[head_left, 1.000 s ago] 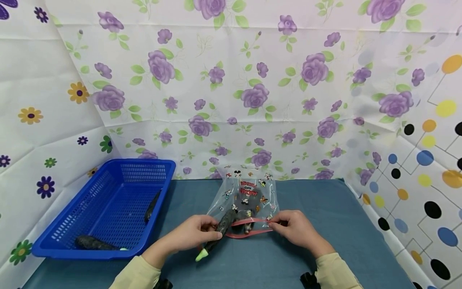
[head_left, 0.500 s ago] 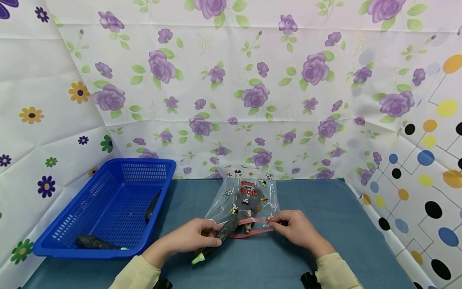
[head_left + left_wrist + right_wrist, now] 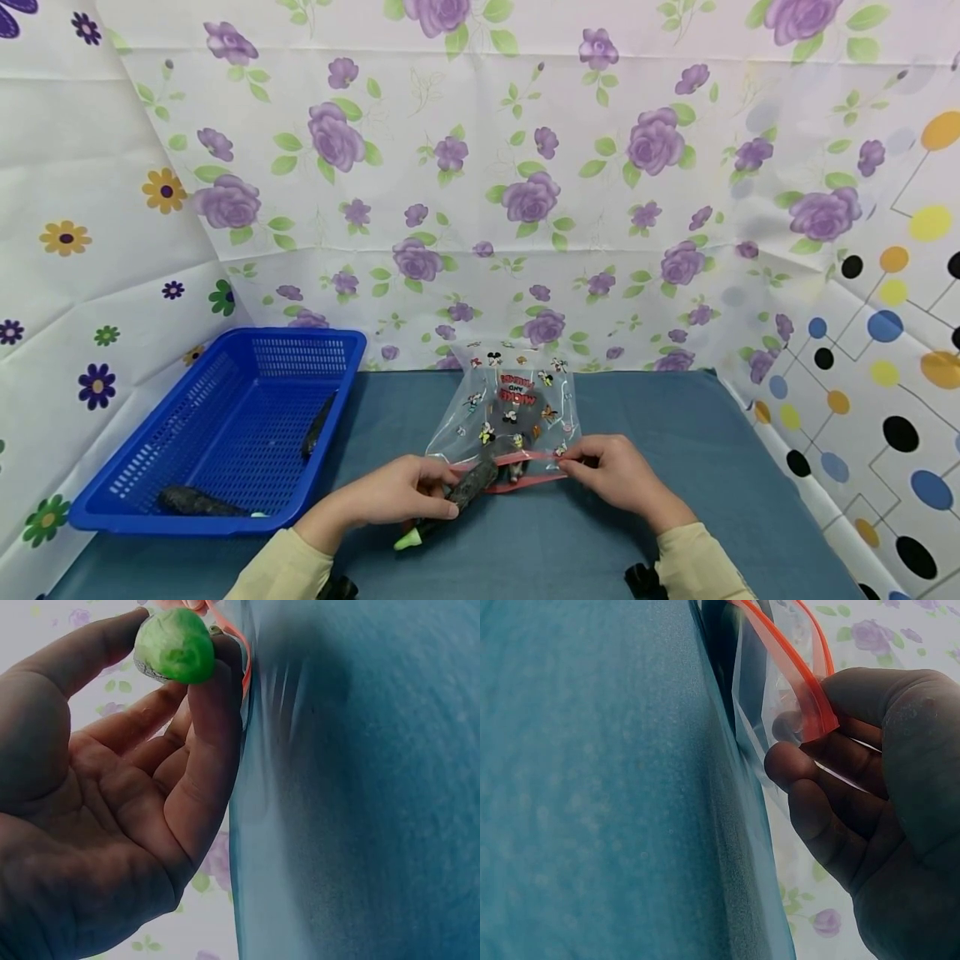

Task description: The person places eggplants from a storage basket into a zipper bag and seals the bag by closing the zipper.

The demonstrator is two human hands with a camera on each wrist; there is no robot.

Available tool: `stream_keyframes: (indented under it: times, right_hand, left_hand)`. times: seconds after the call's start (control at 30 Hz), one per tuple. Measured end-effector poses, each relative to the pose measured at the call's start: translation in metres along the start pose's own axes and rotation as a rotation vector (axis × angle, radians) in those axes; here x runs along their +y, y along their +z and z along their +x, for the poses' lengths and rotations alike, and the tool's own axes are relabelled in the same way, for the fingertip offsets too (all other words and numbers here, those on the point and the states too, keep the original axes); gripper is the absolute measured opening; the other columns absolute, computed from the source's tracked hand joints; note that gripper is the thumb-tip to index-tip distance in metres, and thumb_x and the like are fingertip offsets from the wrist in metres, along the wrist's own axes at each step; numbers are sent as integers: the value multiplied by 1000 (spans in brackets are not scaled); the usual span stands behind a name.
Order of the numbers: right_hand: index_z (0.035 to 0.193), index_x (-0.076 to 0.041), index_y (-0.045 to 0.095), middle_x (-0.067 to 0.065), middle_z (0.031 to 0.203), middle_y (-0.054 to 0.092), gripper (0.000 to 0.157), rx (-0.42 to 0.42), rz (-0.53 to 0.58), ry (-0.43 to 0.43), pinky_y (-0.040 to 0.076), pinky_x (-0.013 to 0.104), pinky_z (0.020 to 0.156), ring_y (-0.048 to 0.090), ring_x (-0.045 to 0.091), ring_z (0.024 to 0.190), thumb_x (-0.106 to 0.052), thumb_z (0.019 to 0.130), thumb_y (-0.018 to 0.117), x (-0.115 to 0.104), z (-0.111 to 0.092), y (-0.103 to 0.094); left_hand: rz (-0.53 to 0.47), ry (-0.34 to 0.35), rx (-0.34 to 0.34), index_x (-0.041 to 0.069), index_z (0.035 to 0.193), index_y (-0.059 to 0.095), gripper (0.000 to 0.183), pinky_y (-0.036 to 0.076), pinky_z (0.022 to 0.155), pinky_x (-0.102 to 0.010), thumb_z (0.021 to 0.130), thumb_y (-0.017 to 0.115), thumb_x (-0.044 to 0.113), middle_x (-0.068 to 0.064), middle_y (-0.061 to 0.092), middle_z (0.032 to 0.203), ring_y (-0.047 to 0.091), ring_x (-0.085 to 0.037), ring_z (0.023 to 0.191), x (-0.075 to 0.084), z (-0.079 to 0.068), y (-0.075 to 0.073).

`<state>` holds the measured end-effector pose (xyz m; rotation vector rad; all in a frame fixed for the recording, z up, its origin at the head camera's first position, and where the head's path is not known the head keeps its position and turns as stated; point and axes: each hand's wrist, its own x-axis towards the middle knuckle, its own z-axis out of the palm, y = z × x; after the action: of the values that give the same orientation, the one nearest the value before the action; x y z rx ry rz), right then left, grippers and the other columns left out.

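My left hand [image 3: 401, 490] pinches a dark, bumpy cucumber [image 3: 471, 487] between thumb and fingers. Its pale green end [image 3: 176, 646] points toward me in the left wrist view, while its far end lies at the open mouth of a clear zip bag [image 3: 468, 421] with cartoon prints. A dark object [image 3: 517, 408] with a mottled end lies inside the bag. With thumb and fingertips, my right hand [image 3: 618, 475] pinches the right corner of the bag's red zip strip [image 3: 799, 675]. The strip's two edges stand apart near the middle.
A blue perforated basket [image 3: 247, 525] stands on the left, with one dark cucumber [image 3: 198, 502] near its front and another [image 3: 318, 427] against its right wall. Teal cloth [image 3: 712, 467] covers the table. Patterned sheets [image 3: 480, 167] enclose the back and sides.
The cucumber has tilted lower, its far end moving right and down to the bag's mouth and its green end shifting left. My right hand has kept its grip on the bag corner.
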<state>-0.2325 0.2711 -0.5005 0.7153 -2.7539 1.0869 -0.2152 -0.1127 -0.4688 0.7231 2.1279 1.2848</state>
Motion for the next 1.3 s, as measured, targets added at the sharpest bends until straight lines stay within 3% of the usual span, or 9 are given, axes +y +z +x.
stream_keyframes:
  times: [0.3,0.97,1.3]
  right_hand:
    - [91,-30,79,-18,76,65,8,7,-8,-10,48,28,53,56,7,59,-35,95,74,2,0,1]
    - [94,-26,81,-20,79,67,11,-4,-7,-10,49,28,55,58,8,62,-34,96,74,1,0,-1]
    - [92,-29,80,-20,77,65,9,2,-19,-19,47,27,53,57,9,59,-35,95,74,2,0,0]
  left_hand:
    - [16,-20,-37,13,118,74,30,47,48,-27,92,77,28,0,71,78,53,-9,50,0,-1,1]
    - [30,-91,-10,13,109,75,22,52,46,-36,93,75,28,-7,73,82,58,-15,54,1,-5,-3]
    - [47,-91,23,13,104,76,20,52,45,-36,93,76,30,-5,70,74,58,-13,52,0,-3,-1]
